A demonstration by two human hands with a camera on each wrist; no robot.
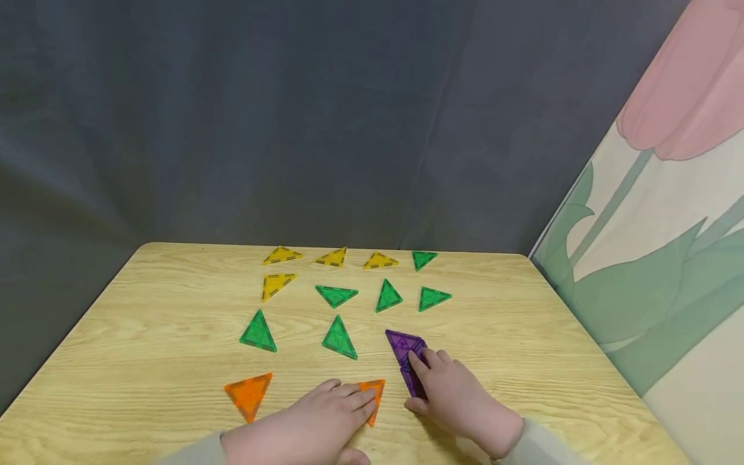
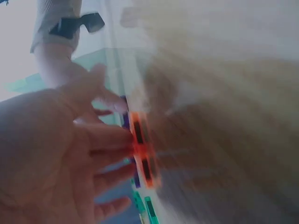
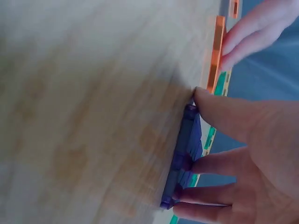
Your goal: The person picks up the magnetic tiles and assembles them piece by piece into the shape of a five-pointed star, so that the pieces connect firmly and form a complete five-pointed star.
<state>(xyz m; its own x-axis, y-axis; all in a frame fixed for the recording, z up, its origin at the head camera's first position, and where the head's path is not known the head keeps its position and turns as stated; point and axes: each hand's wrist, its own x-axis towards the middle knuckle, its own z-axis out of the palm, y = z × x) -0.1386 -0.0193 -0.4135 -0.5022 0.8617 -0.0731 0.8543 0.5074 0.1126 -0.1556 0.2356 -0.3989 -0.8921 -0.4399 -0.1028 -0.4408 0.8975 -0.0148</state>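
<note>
My left hand [image 1: 325, 413] rests its extended fingers on an orange triangular magnetic tile [image 1: 378, 386], covering part of it. In the left wrist view the fingers look straight and spread, touching the orange tile [image 2: 142, 149] from above. My right hand [image 1: 453, 391] lies over purple triangular tiles [image 1: 401, 342], which look like two pieces edge to edge. Its fairly straight fingers touch their top and far side, while the thumb is down by the near end. The right wrist view shows the purple tiles [image 3: 180, 154] flat on the table between thumb and fingers.
Another orange triangle [image 1: 250, 392] lies to the left on the wooden table [image 1: 145, 361]. Several green triangles [image 1: 339, 338] spread across the middle, with several yellow triangles [image 1: 279, 284] farther back. A dark curtain [image 1: 290, 129] hangs behind; a flower-patterned panel [image 1: 651, 271] stands at right.
</note>
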